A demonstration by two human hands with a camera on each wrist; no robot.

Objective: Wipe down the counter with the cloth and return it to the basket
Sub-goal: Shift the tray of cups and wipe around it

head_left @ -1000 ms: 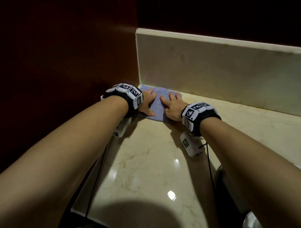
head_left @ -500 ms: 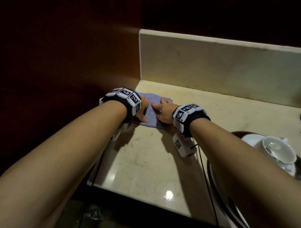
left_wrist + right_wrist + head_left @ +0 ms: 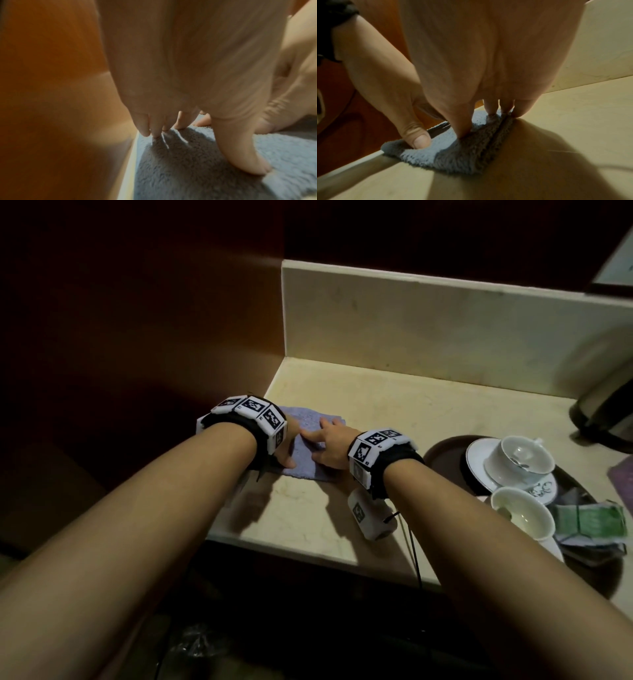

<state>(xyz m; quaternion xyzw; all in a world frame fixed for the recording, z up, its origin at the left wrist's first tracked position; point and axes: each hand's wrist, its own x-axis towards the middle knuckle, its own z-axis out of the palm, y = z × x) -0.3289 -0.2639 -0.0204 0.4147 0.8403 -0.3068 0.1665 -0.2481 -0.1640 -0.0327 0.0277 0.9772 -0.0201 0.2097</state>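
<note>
Wiping is under way: the left hand (image 3: 284, 450) and right hand (image 3: 330, 448) press flat-fingered on the folded blue cloth (image 3: 310, 436), at ten o'clock on the counter (image 3: 394, 412). Next, probably sweep toward three o'clock; no basket shows.

Head camera looks down and forward over both forearms at the cream marble counter (image 3: 394, 419), backsplash at 12 o'clock. Each wrist camera sits very close under its palm, facing along the fingers. All three share the folded blue-grey terry cloth (image 3: 308, 440) (image 3: 197, 169) (image 3: 453, 155).
</note>
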